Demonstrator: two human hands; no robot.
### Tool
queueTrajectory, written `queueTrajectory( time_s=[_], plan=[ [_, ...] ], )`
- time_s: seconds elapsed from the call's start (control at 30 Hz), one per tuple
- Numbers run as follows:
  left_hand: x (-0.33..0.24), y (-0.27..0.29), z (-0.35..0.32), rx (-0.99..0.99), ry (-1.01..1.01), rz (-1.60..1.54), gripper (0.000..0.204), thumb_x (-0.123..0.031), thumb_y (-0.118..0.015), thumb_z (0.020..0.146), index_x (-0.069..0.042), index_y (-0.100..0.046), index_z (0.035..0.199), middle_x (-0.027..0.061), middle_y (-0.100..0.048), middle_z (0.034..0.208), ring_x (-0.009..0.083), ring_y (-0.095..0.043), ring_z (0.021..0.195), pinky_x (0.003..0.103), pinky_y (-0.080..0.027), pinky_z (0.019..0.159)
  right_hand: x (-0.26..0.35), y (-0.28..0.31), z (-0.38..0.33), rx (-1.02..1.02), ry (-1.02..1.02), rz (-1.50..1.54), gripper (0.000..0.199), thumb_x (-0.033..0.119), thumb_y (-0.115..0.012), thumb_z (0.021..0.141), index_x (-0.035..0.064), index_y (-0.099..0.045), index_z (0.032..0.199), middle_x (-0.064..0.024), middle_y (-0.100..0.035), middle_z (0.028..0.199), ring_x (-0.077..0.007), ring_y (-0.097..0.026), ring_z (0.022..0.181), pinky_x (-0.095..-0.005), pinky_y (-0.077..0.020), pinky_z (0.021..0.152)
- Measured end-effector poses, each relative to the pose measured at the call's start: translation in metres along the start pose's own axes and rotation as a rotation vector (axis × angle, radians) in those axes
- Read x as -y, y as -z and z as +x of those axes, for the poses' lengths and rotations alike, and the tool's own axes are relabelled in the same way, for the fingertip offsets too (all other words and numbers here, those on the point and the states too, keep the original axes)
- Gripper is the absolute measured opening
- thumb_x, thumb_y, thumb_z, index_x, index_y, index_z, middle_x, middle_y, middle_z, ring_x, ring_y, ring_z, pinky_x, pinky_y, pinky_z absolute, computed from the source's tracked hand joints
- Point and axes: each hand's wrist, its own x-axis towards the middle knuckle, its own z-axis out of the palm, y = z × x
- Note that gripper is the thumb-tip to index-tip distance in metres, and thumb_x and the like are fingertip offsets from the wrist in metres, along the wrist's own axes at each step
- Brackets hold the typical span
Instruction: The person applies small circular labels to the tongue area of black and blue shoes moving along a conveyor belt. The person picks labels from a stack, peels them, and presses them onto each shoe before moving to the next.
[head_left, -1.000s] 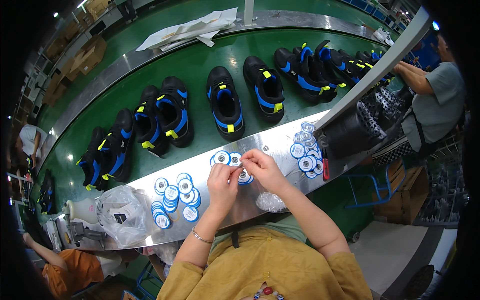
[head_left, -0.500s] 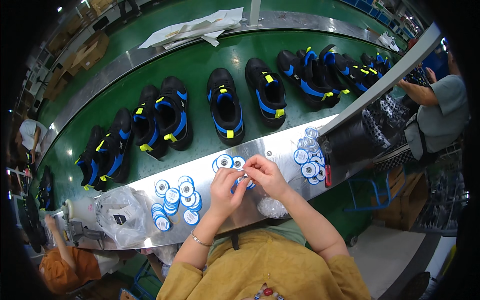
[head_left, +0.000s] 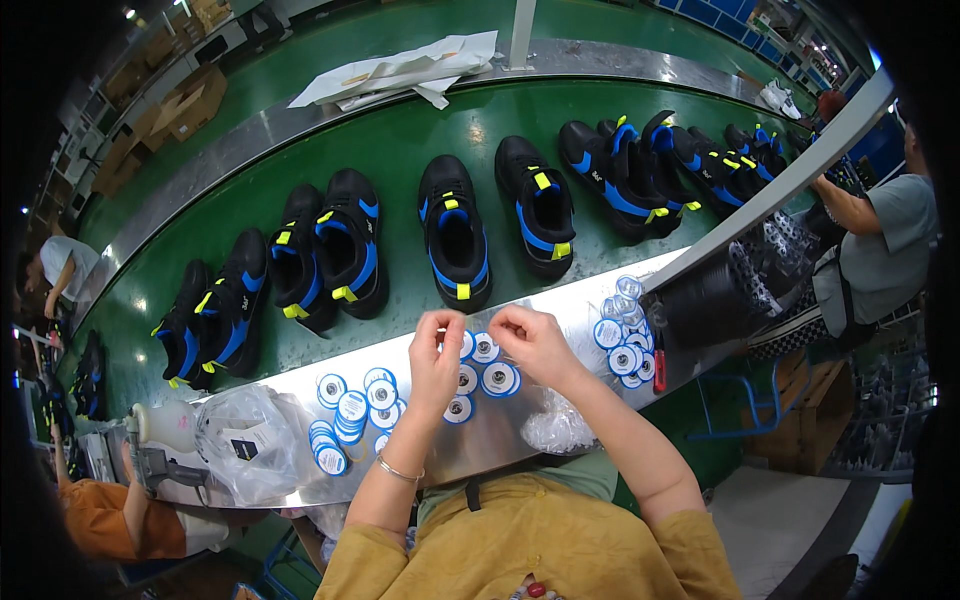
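My left hand (head_left: 437, 362) and my right hand (head_left: 535, 345) are held apart above the metal ledge, each with curled, pinched fingers. Whatever they hold, if anything, is too small or hidden to make out. Below and between them lie several round white tags with blue rims (head_left: 499, 378), some with a dark centre. A larger heap of the same round tags (head_left: 351, 407) spreads to the left of my left forearm. Another pile of tags (head_left: 627, 359) sits right of my right hand, beside a red-handled tool (head_left: 659, 368).
Beyond the ledge (head_left: 480, 448), black-and-blue shoes (head_left: 455, 235) stand in a row on a green belt (head_left: 400, 130). Clear plastic bags (head_left: 245, 445) are at left; crumpled clear plastic (head_left: 556, 424) lies by my right forearm. A slanting post (head_left: 780, 185) rises at right. Co-workers sit at both sides.
My hands have drawn apart from where they met, the left going left, uncovering more round tags between them. The whole view has shifted slightly downward.
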Motion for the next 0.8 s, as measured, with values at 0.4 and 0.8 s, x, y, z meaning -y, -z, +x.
queueTrajectory(
  time_s=[0.4,0.8],
  plan=[
    [0.020,-0.012,0.035,-0.115,0.052,-0.019,0.011,-0.003,-0.065,0.090,0.002,-0.062,0.100,0.0043,-0.066,0.088,0.0080,-0.060,0.074,0.022,-0.050,0.066,-0.010,0.012,0.027,-0.151,0.210,-0.488,0.007,0.011,-0.063,0.084,0.0041,-0.064,0.084,-0.0119,-0.063,0.077,-0.0296,-0.062,0.070,-0.0386,-0.0478,0.062],
    [0.017,-0.002,0.036,-0.108,0.122,-0.176,0.006,-0.004,-0.064,0.090,-0.002,-0.062,0.095,0.0015,-0.062,0.085,0.0071,-0.058,0.073,0.020,-0.049,0.064,-0.003,-0.010,0.050,-0.047,0.198,-0.420,0.010,0.013,-0.064,0.086,0.0030,-0.064,0.089,-0.0118,-0.062,0.075,-0.0268,-0.061,0.065,-0.0356,-0.0458,0.058]
  ],
)
